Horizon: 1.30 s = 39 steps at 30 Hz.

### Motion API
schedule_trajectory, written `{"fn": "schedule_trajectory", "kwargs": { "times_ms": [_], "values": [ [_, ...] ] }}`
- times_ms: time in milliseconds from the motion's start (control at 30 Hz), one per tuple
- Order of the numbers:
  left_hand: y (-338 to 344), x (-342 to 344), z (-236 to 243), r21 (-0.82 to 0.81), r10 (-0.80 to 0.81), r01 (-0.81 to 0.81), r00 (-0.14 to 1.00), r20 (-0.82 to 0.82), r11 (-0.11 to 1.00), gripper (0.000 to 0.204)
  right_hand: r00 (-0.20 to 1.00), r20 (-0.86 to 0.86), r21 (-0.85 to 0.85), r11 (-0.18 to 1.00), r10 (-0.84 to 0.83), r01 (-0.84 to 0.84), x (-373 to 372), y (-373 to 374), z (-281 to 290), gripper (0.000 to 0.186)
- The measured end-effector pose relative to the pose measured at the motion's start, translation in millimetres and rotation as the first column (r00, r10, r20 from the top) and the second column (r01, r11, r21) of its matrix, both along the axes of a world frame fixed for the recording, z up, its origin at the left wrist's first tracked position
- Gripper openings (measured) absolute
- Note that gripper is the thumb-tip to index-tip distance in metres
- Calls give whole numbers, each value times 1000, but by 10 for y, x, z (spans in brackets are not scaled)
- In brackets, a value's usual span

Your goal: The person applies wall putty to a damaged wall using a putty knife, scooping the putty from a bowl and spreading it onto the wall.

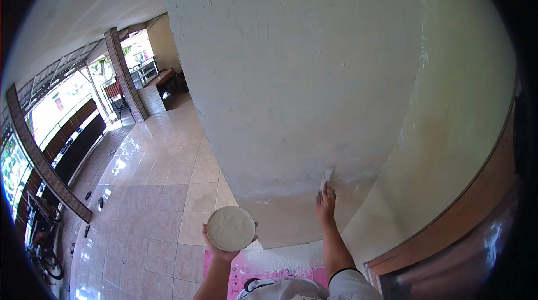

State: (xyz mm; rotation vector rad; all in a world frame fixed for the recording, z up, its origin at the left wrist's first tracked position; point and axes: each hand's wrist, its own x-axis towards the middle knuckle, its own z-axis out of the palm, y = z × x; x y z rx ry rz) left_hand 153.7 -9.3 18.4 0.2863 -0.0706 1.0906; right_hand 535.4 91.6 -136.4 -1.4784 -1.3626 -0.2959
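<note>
My left hand (223,250) holds a round, shallow container (230,229) from below, its thumb and fingers wrapped round the rim. A pale, creamy paste fills it. With my right hand (325,203) I grip a small putty knife (326,177), index finger stretched along it. The blade is against the lower part of the grey-white wall (302,92), or very close to it. Around the blade runs a whitish smeared band (280,189), with a browner strip of wall below. Scratches and small marks show higher up on the wall.
A pink sheet (263,271) sprinkled with white bits lies at the wall's foot. To the right are a yellowish wall (465,132) and a wooden door (448,244). Glossy floor tiles (151,199) stretch left toward pillars (124,76) and a parked motorcycle (42,238).
</note>
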Motion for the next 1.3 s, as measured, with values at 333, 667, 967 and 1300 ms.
{"fn": "schedule_trajectory", "kwargs": {
  "times_ms": [333, 667, 967, 1300],
  "values": [
    [-145, 7, 80, -35, -37, 37, 999, 22, 999, 103, 999, -11, -419, 907, -52, 43, -324, -960, -1318, 83],
    [-224, 196, 34, -90, -77, 68, 992, -97, 994, 105, 844, -273, -137, 850, 461, -509, -697, -1762, 1372, 55],
    [-236, 558, 144, -39, -118, 114, 989, -95, 993, 102, 906, 114, -459, 830, 408, -316, -463, -1949, 2033, 47],
    [-291, 763, 111, -21, -160, 160, 987, -12, 987, 104, 918, -37, -511, 782, 395, -357, -304, -2034, 2181, 50]
  ]
}}
